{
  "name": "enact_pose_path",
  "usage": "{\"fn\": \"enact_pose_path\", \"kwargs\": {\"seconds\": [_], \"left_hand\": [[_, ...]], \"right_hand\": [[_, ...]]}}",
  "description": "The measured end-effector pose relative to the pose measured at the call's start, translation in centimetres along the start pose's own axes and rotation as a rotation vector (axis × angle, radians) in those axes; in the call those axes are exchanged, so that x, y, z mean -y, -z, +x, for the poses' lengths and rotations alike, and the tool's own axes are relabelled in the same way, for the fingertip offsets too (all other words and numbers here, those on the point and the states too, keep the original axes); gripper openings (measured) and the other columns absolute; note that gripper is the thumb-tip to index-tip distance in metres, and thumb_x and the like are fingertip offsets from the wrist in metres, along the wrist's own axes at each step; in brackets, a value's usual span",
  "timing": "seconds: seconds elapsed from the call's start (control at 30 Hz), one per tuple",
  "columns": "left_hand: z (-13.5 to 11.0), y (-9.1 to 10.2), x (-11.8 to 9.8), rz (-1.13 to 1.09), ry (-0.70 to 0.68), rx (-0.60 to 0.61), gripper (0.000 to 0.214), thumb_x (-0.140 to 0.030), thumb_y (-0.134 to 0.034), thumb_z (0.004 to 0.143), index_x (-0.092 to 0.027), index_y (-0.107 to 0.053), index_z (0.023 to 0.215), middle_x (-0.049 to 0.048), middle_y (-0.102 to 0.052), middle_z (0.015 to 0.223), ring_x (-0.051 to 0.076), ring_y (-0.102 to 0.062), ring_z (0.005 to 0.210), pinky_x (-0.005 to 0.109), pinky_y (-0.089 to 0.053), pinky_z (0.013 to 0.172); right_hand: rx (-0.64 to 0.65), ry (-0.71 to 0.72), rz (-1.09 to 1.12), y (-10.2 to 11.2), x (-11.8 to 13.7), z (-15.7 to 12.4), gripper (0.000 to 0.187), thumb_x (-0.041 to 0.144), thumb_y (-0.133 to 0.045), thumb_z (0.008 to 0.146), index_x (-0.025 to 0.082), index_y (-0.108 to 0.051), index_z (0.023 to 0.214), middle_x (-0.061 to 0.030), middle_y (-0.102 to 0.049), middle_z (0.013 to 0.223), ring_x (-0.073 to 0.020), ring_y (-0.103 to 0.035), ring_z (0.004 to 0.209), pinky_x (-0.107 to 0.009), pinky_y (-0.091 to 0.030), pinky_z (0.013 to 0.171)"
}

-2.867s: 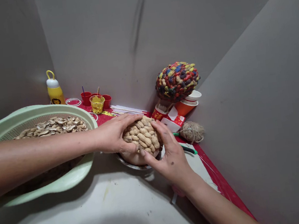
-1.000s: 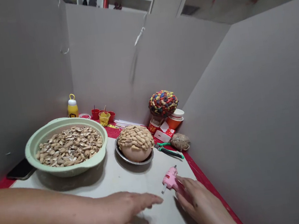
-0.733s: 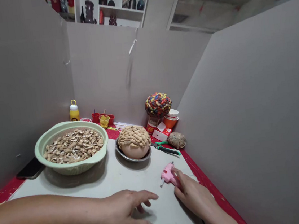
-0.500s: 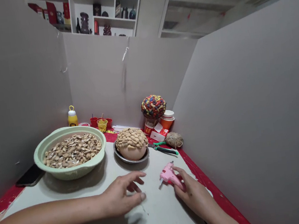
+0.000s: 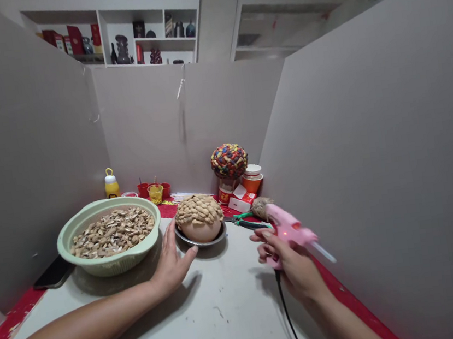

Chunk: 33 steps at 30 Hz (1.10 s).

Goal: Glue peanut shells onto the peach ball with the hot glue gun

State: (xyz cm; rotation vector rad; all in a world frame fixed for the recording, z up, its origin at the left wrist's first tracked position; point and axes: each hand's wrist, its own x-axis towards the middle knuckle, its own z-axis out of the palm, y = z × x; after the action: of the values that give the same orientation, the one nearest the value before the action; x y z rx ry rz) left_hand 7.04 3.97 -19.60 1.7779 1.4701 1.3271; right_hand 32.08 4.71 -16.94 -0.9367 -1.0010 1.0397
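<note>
My right hand [image 5: 284,256] is wrapped round a pink hot glue gun [image 5: 289,228], raised above the board. A clear glue stick [image 5: 324,252] pokes out of its back end, and a black cord [image 5: 287,310] hangs from the handle. With fingers spread, my left hand [image 5: 174,262] is at the near left edge of a metal bowl [image 5: 206,244]; whether it touches the rim I cannot tell. In that bowl rests a rounded pale form [image 5: 201,232], its upper part covered with peanut shells [image 5: 198,208]. Left of it, a green basin [image 5: 112,263] holds many loose peanut shells [image 5: 112,233].
Pliers with green and black handles [image 5: 249,223] lie behind the glue gun. At the back stand a multicoloured ball [image 5: 229,161], paper bowls [image 5: 253,181], small red cups [image 5: 143,189] and a yellow bottle [image 5: 111,184]. A phone [image 5: 53,273] lies at left. Grey panels [image 5: 372,146] enclose the table.
My right hand has lifted the glue gun off the board and turned it, with the nozzle now pointing away. My left hand has moved left and forward to the bowl.
</note>
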Motion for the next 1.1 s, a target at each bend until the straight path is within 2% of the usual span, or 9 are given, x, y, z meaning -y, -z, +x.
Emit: {"fn": "enact_pose_path", "kwargs": {"seconds": [0.1, 0.23, 0.33, 0.43, 0.57, 0.67, 0.83, 1.1], "left_hand": [[1.6, -0.2, 0.1, 0.0, 0.024, -0.024, 0.091, -0.04, -0.064, 0.079, -0.017, -0.012, 0.151, 0.0187, -0.018, 0.159, 0.029, -0.015, 0.148, 0.049, -0.013, 0.119], [3.8, -1.1, 0.2, -0.004, 0.042, -0.067, 0.1, -0.04, -0.071, 0.072, -0.019, -0.014, 0.151, 0.0199, -0.026, 0.156, 0.033, -0.02, 0.146, 0.051, -0.018, 0.117], [4.8, -1.8, 0.5, -0.004, 0.047, -0.083, 0.105, -0.042, -0.075, 0.068, -0.016, -0.015, 0.15, 0.0222, -0.028, 0.154, 0.035, -0.022, 0.145, 0.051, -0.02, 0.117], [5.2, -2.2, 0.9, 0.002, 0.04, -0.079, 0.108, -0.043, -0.077, 0.065, -0.014, -0.017, 0.15, 0.0233, -0.029, 0.153, 0.035, -0.025, 0.144, 0.05, -0.021, 0.116], [5.4, -2.1, 1.1, 0.003, 0.022, -0.063, 0.11, -0.046, -0.077, 0.063, -0.013, -0.019, 0.149, 0.0235, -0.028, 0.154, 0.035, -0.024, 0.144, 0.049, -0.02, 0.117], [5.6, -1.7, 1.4, -0.015, 0.023, -0.041, 0.11, -0.048, -0.076, 0.063, -0.012, -0.019, 0.15, 0.0232, -0.027, 0.154, 0.035, -0.023, 0.145, 0.049, -0.02, 0.117], [6.2, -1.4, 2.5, -0.032, 0.044, -0.014, 0.111, -0.05, -0.074, 0.063, -0.009, -0.018, 0.15, 0.0254, -0.024, 0.155, 0.036, -0.019, 0.146, 0.051, -0.017, 0.118], [6.7, -1.3, 2.8, -0.102, 0.022, 0.023, 0.109, -0.048, -0.074, 0.067, -0.021, -0.01, 0.152, 0.0177, -0.028, 0.156, 0.032, -0.028, 0.144, 0.047, -0.023, 0.117]], "right_hand": [[-0.004, -0.065, 0.038, -1.6, -1.9, 3.2, 0.031, 0.041, -0.08, 0.07, 0.015, -0.07, 0.083, -0.0065, -0.073, 0.087, -0.0177, -0.068, 0.071, -0.027, -0.056, 0.058], [-0.011, -0.09, 0.077, -3.6, -3.2, 7.3, 0.02, 0.032, -0.067, 0.089, 0.014, -0.067, 0.099, -0.0047, -0.07, 0.1, -0.0171, -0.069, 0.085, -0.034, -0.058, 0.074], [0.015, -0.084, 0.104, -4.8, -3.9, 8.8, 0.02, 0.03, -0.062, 0.093, 0.014, -0.065, 0.104, -0.0056, -0.069, 0.105, -0.0178, -0.068, 0.091, -0.037, -0.057, 0.079], [0.057, -0.073, 0.132, -5.4, -4.6, 8.6, 0.025, 0.034, -0.07, 0.085, 0.015, -0.068, 0.101, -0.0064, -0.071, 0.105, -0.0199, -0.069, 0.095, -0.037, -0.057, 0.082], [0.132, -0.024, 0.168, -5.4, -4.5, 7.1, 0.034, 0.042, -0.077, 0.072, 0.022, -0.071, 0.1, -0.0052, -0.072, 0.11, -0.0243, -0.065, 0.109, -0.035, -0.059, 0.084], [0.155, 0.004, 0.186, -5.1, -4.1, 6.1, 0.038, 0.042, -0.075, 0.074, 0.026, -0.069, 0.107, -0.0046, -0.07, 0.117, -0.0258, -0.059, 0.12, -0.039, -0.058, 0.088], [0.155, 0.013, 0.193, -4.8, -4.5, 5.4, 0.041, 0.046, -0.071, 0.079, 0.025, -0.067, 0.114, -0.0066, -0.068, 0.122, -0.0293, -0.056, 0.123, -0.043, -0.058, 0.087], [0.166, 0.064, 0.154, -4.6, -5.4, 5.2, 0.039, 0.048, -0.065, 0.084, 0.027, -0.066, 0.117, -0.0058, -0.064, 0.128, -0.0287, -0.053, 0.126, -0.04, -0.057, 0.088]]}}
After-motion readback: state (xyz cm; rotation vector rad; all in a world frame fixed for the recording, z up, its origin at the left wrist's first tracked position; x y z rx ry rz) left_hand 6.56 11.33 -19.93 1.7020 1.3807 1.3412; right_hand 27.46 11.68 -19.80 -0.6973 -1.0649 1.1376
